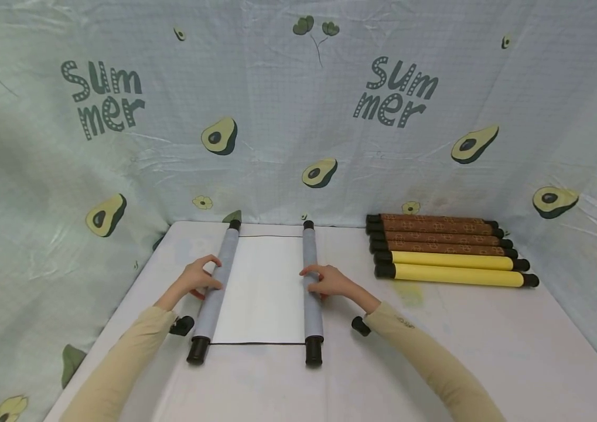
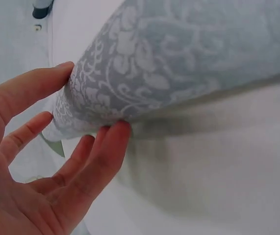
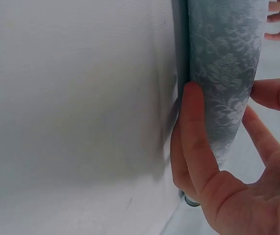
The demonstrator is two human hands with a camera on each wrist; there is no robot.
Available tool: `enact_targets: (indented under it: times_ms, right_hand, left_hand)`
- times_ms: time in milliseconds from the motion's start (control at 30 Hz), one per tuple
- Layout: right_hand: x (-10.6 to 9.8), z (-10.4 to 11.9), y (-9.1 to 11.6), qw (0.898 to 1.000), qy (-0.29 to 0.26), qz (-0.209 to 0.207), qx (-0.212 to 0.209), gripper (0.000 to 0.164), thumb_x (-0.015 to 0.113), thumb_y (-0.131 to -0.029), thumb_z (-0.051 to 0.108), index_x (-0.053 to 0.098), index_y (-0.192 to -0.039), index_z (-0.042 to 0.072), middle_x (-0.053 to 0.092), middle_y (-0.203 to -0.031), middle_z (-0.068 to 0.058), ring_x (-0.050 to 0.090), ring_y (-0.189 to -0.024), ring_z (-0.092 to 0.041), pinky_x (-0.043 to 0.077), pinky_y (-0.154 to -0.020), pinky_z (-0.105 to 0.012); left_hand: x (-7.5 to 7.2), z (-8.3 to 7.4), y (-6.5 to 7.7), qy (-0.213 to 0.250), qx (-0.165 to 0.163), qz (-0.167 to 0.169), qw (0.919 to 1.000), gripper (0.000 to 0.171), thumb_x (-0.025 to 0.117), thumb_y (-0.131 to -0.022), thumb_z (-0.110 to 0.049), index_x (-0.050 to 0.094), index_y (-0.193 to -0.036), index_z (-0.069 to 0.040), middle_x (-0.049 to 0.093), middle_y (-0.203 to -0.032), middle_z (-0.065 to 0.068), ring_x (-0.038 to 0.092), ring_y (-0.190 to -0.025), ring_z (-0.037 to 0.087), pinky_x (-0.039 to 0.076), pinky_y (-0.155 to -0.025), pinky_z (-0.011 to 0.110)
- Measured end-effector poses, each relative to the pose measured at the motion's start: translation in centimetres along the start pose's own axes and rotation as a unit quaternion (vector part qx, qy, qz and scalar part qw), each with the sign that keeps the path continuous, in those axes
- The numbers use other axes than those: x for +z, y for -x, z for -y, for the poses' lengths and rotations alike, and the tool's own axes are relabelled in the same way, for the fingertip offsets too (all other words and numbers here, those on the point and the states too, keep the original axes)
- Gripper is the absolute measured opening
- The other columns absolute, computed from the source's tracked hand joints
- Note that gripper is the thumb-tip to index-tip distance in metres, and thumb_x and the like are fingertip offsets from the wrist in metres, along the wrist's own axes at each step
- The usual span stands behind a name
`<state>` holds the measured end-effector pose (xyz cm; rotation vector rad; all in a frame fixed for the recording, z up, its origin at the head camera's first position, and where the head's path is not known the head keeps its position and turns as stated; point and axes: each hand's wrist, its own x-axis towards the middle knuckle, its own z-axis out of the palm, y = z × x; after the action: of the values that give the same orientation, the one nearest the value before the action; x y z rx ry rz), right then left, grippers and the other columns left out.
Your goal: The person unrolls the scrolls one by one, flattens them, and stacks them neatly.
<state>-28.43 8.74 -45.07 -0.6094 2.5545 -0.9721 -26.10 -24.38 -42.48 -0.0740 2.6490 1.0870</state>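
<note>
A hanging scroll (image 1: 259,293) lies partly unrolled, with white paper between two blue-grey rolls that end in black knobs. My left hand (image 1: 196,278) grips the left roll (image 1: 224,258) near its middle. In the left wrist view, thumb and fingers lie on opposite sides of the floral cloth (image 2: 130,73). At about the same height, my right hand (image 1: 334,282) holds the right roll (image 1: 310,249) from its outer side. The right wrist view has the fingers along one side of the patterned roll (image 3: 223,58) and the thumb against the other.
Several rolled scrolls lie in a stack at the back right: brown patterned ones (image 1: 435,225) behind, yellow ones (image 1: 456,274) in front. The white table (image 1: 256,387) meets a cloth backdrop (image 1: 277,105) printed with avocados at its back and sides.
</note>
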Motion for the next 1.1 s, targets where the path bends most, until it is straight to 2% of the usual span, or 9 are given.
enact_targets:
  times_ms: [200,333,433,500,567,667,800,933,1100]
  right_hand:
    - [-1.0,-1.2,1.0,0.999,-0.025,0.017,0.026,0.040,0.049,-0.079,0.009,0.056,-0.117,0.018,0.048,-0.058,-0.005,0.050,-0.050,-0.013,0.047,-0.052,-0.026]
    - [-1.5,-2.1,2.0,0.999,-0.028,0.001,0.020,0.038,0.051,-0.081,0.011,0.055,-0.118,0.017,0.057,-0.084,-0.015,0.054,-0.053,-0.015,0.048,-0.053,-0.027]
    - [-1.5,-2.4,3.0,0.999,0.020,-0.018,-0.018,0.036,0.053,-0.085,0.015,0.054,-0.120,0.015,0.054,-0.101,-0.019,0.053,-0.065,-0.018,0.045,-0.057,-0.026]
    - [-1.3,-2.2,3.8,0.996,0.075,-0.032,-0.045,0.036,0.053,-0.086,0.019,0.054,-0.122,0.014,0.051,-0.109,-0.018,0.052,-0.076,-0.022,0.043,-0.061,-0.029]
    - [-1.0,-1.9,4.5,0.986,0.140,-0.043,-0.073,0.037,0.054,-0.087,0.024,0.053,-0.123,0.014,0.049,-0.116,-0.018,0.049,-0.091,-0.026,0.043,-0.064,-0.033]
    - [-0.5,-1.3,5.4,0.963,0.233,-0.060,-0.118,0.040,0.054,-0.088,0.030,0.052,-0.123,0.012,0.045,-0.130,-0.014,0.045,-0.109,-0.033,0.046,-0.072,-0.040]
    - [0.2,-0.9,6.0,0.928,0.321,-0.066,-0.174,0.041,0.051,-0.089,0.034,0.051,-0.122,0.010,0.043,-0.136,-0.009,0.040,-0.122,-0.030,0.043,-0.085,-0.045]
    - [0.7,-0.7,6.5,0.903,0.378,-0.041,-0.201,0.037,0.043,-0.092,0.041,0.053,-0.121,0.020,0.043,-0.135,-0.008,0.038,-0.125,-0.027,0.041,-0.088,-0.046]
    - [1.0,-1.1,7.4,0.898,0.388,-0.041,-0.201,0.033,0.039,-0.092,0.045,0.059,-0.116,0.033,0.041,-0.136,-0.011,0.037,-0.124,-0.028,0.039,-0.087,-0.047]
  left_hand:
    - [-1.1,1.2,0.6,0.046,-0.026,0.033,0.9981,0.056,0.066,-0.079,-0.013,0.039,-0.128,-0.007,0.052,-0.112,0.029,0.059,-0.077,0.023,0.053,-0.058,0.038]
    - [-1.6,1.9,0.9,0.047,-0.019,0.036,0.9981,0.052,0.059,-0.083,-0.010,0.039,-0.131,-0.006,0.049,-0.115,0.030,0.059,-0.078,0.023,0.053,-0.059,0.037]
    - [-1.3,1.9,1.6,0.002,0.026,0.009,0.9996,0.043,0.055,-0.084,-0.006,0.046,-0.126,-0.003,0.048,-0.115,0.033,0.058,-0.075,0.026,0.052,-0.055,0.036]
    - [-0.7,1.7,2.3,-0.073,0.071,-0.020,0.9946,0.038,0.055,-0.083,-0.006,0.052,-0.121,-0.002,0.049,-0.112,0.032,0.055,-0.077,0.030,0.049,-0.054,0.036]
    - [0.1,1.5,3.2,-0.169,0.117,-0.057,0.9770,0.033,0.056,-0.084,-0.009,0.058,-0.116,-0.003,0.049,-0.113,0.030,0.052,-0.083,0.037,0.046,-0.052,0.038]
    - [1.4,1.2,4.2,-0.304,0.184,-0.109,0.9285,0.030,0.058,-0.084,-0.021,0.062,-0.110,-0.005,0.051,-0.118,0.024,0.048,-0.100,0.041,0.046,-0.060,0.044]
    - [2.6,1.2,5.0,-0.390,0.244,-0.141,0.8764,0.040,0.062,-0.082,-0.029,0.059,-0.112,-0.002,0.051,-0.124,0.017,0.044,-0.116,0.038,0.045,-0.075,0.053]
    - [3.0,1.5,5.6,-0.412,0.271,-0.144,0.8580,0.036,0.063,-0.081,-0.021,0.059,-0.112,-0.006,0.053,-0.123,0.017,0.046,-0.116,0.037,0.042,-0.080,0.056]
    - [3.2,2.4,6.1,-0.431,0.285,-0.163,0.8403,0.025,0.061,-0.081,-0.014,0.065,-0.105,-0.014,0.053,-0.123,0.018,0.046,-0.115,0.039,0.042,-0.079,0.058]
